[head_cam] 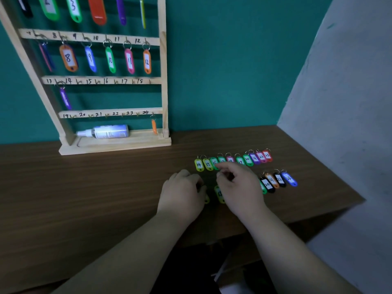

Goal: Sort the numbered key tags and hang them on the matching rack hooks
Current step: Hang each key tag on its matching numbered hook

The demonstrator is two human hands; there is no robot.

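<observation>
I see a spray bottle (110, 131) lying in the wooden rack (114, 143). Tags (233, 161) lie in rows on the table (84, 187), partly hidden beneath my curled left hand (182, 192) and right hand (239, 187); I cannot tell what either grips.

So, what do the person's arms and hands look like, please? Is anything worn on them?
Both forearms are bare from the bottom edge of the picture up to the wrists: no sleeves show. The left hand and the right hand wear no gloves. I see no watch, bracelet or ring, though the dim, slightly blurred picture could hide a thin one.
</observation>
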